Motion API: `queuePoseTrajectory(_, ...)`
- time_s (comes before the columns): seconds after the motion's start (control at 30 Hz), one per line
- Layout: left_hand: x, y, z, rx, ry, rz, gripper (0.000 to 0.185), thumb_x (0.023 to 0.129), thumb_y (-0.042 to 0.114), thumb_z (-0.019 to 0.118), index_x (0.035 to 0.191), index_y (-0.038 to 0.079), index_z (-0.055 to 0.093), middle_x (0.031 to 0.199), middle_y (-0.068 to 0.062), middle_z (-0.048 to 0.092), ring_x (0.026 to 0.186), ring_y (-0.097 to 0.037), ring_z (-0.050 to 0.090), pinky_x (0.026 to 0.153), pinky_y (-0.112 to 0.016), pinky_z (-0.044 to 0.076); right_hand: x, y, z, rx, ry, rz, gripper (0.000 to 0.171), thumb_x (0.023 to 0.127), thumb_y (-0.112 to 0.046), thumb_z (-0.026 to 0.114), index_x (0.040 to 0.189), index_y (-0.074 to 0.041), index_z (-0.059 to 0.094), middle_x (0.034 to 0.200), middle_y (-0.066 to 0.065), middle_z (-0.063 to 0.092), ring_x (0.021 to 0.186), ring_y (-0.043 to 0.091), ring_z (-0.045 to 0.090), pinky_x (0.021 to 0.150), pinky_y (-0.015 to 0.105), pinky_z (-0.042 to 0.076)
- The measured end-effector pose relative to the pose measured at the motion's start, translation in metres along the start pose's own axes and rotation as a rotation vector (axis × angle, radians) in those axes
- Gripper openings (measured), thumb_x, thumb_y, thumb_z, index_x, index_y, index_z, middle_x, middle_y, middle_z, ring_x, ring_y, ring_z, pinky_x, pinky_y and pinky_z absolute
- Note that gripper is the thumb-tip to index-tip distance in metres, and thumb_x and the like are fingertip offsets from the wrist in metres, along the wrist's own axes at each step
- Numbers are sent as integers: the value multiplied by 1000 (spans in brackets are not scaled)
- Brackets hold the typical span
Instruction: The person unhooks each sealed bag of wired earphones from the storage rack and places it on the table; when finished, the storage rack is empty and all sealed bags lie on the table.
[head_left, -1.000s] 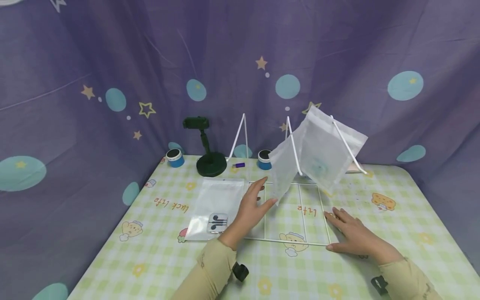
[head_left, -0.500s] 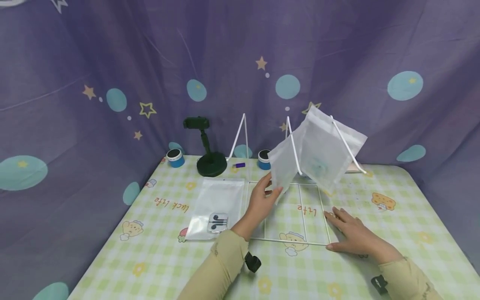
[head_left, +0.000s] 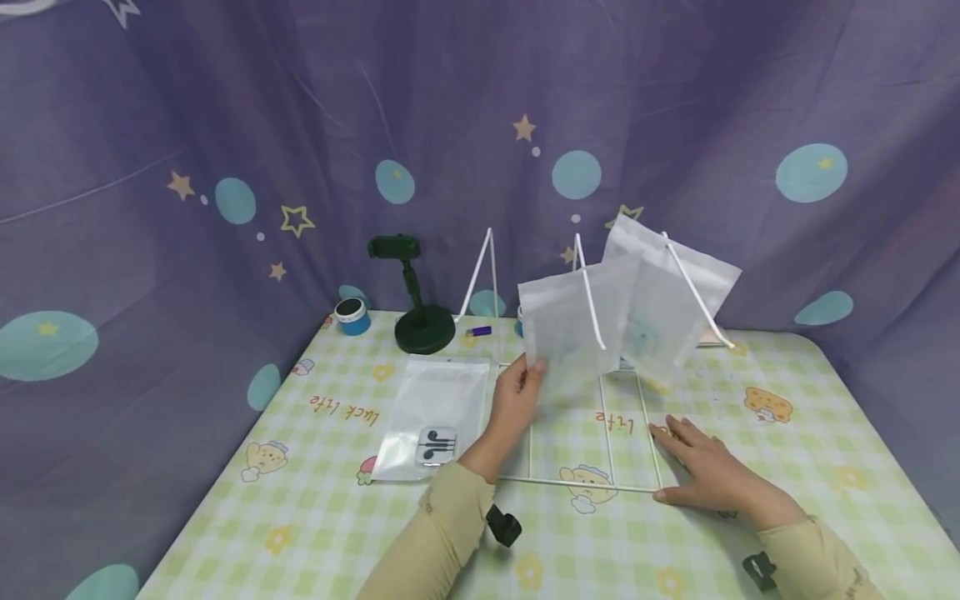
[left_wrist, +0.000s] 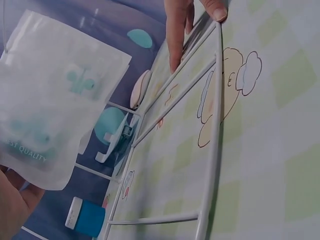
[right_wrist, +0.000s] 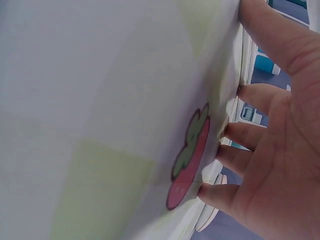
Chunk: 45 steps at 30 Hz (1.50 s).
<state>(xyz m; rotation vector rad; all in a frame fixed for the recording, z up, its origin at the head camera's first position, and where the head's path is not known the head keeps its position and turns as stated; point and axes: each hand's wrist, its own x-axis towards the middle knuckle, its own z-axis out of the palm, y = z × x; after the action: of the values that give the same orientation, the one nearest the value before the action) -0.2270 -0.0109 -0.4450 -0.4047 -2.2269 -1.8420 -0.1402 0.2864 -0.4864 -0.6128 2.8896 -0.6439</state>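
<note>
The left hand [head_left: 516, 398] pinches a frosted pouch [head_left: 572, 321] by its lower left corner above the wire rack [head_left: 592, 483]; earlier it hung tilted, now it's squarer. The right hand [head_left: 708, 472] rests flat on the table [head_left: 225, 533] at the rack's right edge.

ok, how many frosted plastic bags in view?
3: one pinched by the left hand on the rack, one hanging behind it, one flat on the table with earphones. Others could be hidden.

sleeves [head_left: 438, 533] – tan, long; wrists – black strap-mounted cameras [head_left: 504, 527]
</note>
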Motion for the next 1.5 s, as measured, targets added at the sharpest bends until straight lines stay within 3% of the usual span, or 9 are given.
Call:
queuePoseTrajectory(0.13,-4,5,-5,-25,2,-23,24,100,14,55,94,-6,65,64,0,42,60,-11,38,57,-25,34,-1,0,0,1,8,-2,98,76,-59,74,148,-1,40,150,34,27,135,57,23,92,79,25)
queuePoseTrajectory(0.4,-23,50,-20,-65,-29,-55,21,99,3,52,98,-14,63,65,2,41,63,-8,38,60,-23,34,0,2,2,-8,9,-1,99,75,-60,73,148,-2,40,151,33,27,135,57,23,93,78,25)
queuePoseTrajectory(0.53,-33,56,-24,-68,-33,-43,20,98,2,53,100,-14,65,66,-1,44,64,-9,39,61,-23,35,0,3,2,-3,5,-9,99,75,-61,73,148,-2,40,151,34,27,135,57,23,93,78,25)
queuePoseTrajectory(0.6,-37,57,-27,-69,-42,-46,20,99,2,53,100,-13,65,66,-2,43,65,-10,38,62,-23,35,0,4,2,-3,1,-14,99,75,-61,72,148,-2,40,150,34,26,135,58,22,93,79,25)
queuePoseTrajectory(0.83,-53,55,-33,-59,-59,-22,19,98,1,54,100,-13,66,74,-21,59,68,-8,44,65,-23,40,0,3,1,-2,-1,-14,99,75,-61,73,148,-3,40,151,34,26,135,57,23,92,79,26)
queuePoseTrajectory(1.1,-71,37,-34,-70,-64,-58,19,98,6,54,102,-8,68,68,-10,54,67,-9,44,65,-21,39,0,2,1,-25,6,-11,97,74,-57,76,144,2,44,149,35,28,134,57,24,93,78,26)
queuePoseTrajectory(1.2,-77,37,-35,-94,-53,-17,20,98,8,55,103,-6,69,73,-11,60,69,-9,48,66,-22,42,0,2,2,-27,-3,-2,98,74,-57,76,142,5,45,150,34,28,134,57,24,94,77,26)
queuePoseTrajectory(1.37,-82,42,-39,-114,-19,88,17,97,7,56,98,-5,69,71,-13,58,68,-8,48,65,-22,43,0,3,3,-31,-7,1,98,74,-58,75,141,6,45,149,35,28,134,57,24,94,77,26)
queuePoseTrajectory(1.5,-82,50,-49,-139,11,134,16,97,2,53,95,-7,67,83,-18,65,74,-6,52,69,-22,45,1,4,2,-25,-6,-4,98,75,-59,74,145,2,42,150,34,27,135,57,23,94,77,26)
